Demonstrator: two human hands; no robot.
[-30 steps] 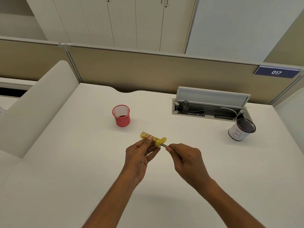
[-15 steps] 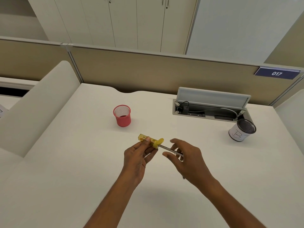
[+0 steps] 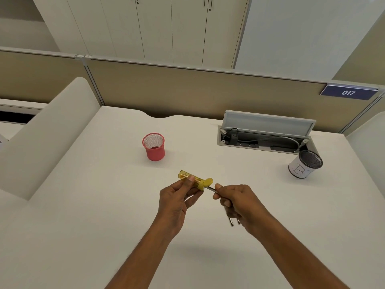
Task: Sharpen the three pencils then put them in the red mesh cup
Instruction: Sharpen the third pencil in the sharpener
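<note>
My left hand [image 3: 177, 198] holds a yellow tube-shaped sharpener [image 3: 192, 180] above the middle of the white desk. A dark pencil [image 3: 211, 188] sticks into the sharpener's right end, and my right hand [image 3: 237, 202] is closed around it. Two dark pencil ends [image 3: 231, 222] poke out below my right hand; I cannot tell if they are held or lie on the desk. The red mesh cup [image 3: 154, 146] stands upright beyond my left hand, with nothing sticking out of it.
A black mesh cup with a white paper label [image 3: 305, 166] stands at the right. Behind it an open cable tray [image 3: 264, 140] with its lid up sits in the desk [image 3: 83, 205]. Beige partitions border the desk at the back and left.
My right hand, which half a second ago had its fingers spread around the pencil, has closed on it again near the sharpener. The left hand has kept the sharpener almost still.
</note>
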